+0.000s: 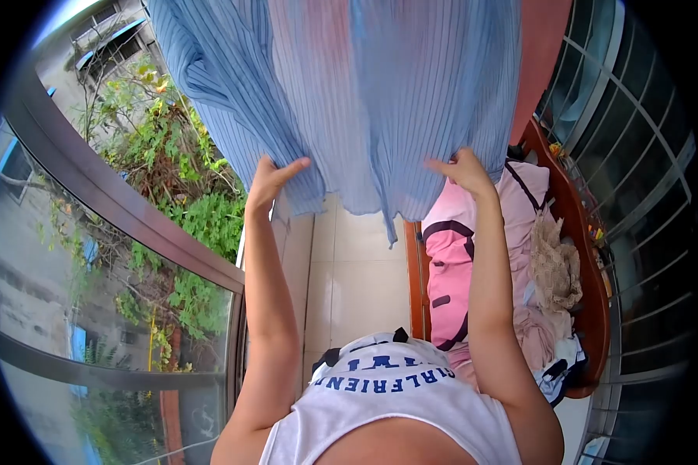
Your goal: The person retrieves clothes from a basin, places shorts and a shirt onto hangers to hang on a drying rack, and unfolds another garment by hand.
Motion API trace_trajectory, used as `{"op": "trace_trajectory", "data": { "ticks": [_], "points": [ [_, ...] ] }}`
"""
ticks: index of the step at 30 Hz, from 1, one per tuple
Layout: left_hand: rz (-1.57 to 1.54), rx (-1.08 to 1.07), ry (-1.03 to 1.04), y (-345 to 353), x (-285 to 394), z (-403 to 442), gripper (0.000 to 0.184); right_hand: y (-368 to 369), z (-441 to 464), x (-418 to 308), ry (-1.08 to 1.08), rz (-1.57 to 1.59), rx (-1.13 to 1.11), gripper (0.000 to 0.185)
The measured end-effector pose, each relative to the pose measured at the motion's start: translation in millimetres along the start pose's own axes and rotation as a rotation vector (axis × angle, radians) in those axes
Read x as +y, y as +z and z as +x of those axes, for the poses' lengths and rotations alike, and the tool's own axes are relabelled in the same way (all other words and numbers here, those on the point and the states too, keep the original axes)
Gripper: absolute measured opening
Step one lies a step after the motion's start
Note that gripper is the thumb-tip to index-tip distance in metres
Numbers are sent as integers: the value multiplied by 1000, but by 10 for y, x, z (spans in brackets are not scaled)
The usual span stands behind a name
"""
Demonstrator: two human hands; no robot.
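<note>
A thin light-blue striped shirt (411, 101) hangs in front of me from above the frame, its front edges dropping to a pointed corner near the middle. My left hand (274, 180) is at the lower left of the shirt, thumb stretched inward over the cloth. At the lower right, my right hand (465, 172) takes the cloth the same way, with its thumb pointing inward. Both hands appear closed on the fabric, though most fingers are hidden or turned away. A pinkish-red cloth (540, 62) hangs behind the shirt on the right.
On my right, a wooden bench (593, 341) bears a pink cushion-like item (448, 291), a beige lace cloth (554, 271) and other clothes. Barred windows (636, 132) stand beyond it. To the left is a window frame (132, 213) with plants outside. Pale floor tiles (361, 294) lie below.
</note>
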State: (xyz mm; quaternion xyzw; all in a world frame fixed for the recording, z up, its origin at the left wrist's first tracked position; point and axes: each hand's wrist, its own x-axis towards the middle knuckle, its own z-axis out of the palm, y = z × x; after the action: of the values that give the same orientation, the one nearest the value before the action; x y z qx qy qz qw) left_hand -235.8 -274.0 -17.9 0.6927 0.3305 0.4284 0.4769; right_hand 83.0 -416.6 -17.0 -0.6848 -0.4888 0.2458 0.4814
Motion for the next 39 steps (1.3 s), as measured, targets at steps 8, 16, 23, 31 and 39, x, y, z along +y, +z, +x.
{"op": "trace_trajectory", "data": {
  "ticks": [8, 16, 23, 31, 39],
  "points": [
    [-195, 317, -31, -147, -416, -32, 37, 37, 16, 767, -168, 213, 252, 43],
    [-250, 461, 0, -122, -717, -159, 28, 52, -1, 1167, -186, 339, 624, 33],
    [-309, 461, -47, -113, -804, -153, 31, 153, -57, 1247, -53, 280, 521, 45],
    [-206, 274, 68, -117, -476, -268, 73, 333, -605, -505, -733, -121, 995, 43],
    [-73, 448, 400, -264, 485, 613, 39, 796, 796, -2172, -961, 178, 513, 47]
  ]
}}
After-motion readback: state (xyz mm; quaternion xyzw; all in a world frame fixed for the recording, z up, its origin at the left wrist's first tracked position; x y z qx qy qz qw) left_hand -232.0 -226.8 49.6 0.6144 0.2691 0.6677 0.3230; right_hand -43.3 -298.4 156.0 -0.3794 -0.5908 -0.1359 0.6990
